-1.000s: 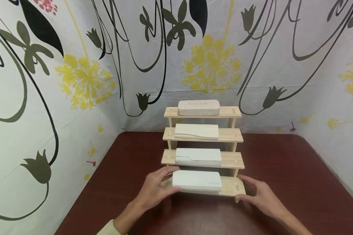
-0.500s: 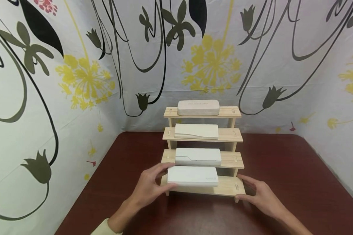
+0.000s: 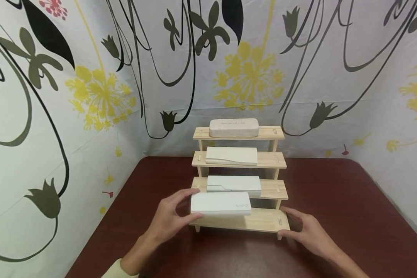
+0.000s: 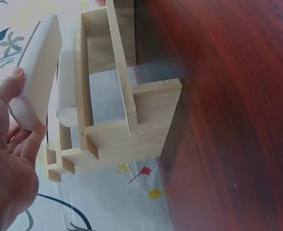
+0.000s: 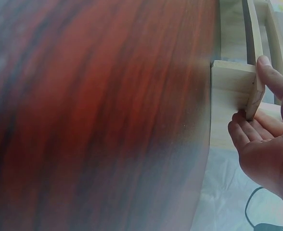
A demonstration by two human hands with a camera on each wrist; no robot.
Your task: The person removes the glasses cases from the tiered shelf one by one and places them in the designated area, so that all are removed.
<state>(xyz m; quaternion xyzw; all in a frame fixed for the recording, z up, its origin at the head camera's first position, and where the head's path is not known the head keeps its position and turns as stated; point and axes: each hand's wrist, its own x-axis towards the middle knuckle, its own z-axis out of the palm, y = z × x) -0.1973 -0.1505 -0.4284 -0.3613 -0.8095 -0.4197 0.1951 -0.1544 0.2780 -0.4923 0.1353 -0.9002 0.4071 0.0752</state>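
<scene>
My left hand [image 3: 166,216] grips the left end of a white glasses case [image 3: 220,204] with small lettering on its lid, thumb at the front and fingers behind. In the left wrist view the case [image 4: 40,72] is raised off the lowest step and slightly tilted. Below it stands a pale wooden four-step display rack [image 3: 267,220]. My right hand [image 3: 309,233] holds the right end of the lowest step; in the right wrist view the thumb lies on the board [image 5: 256,91] and the fingers curl under its edge.
Three more pale cases sit on the upper steps: a flat white one [image 3: 234,185], a cream one [image 3: 231,155] and a rounded one [image 3: 234,127] on top. The rack stands on a dark red wooden table [image 3: 153,200], with patterned cloth [image 3: 208,88] behind and at the sides.
My left hand has lifted the front glasses case off the lowest step and moved it up and to the left. The right hand has stayed at the rack's end.
</scene>
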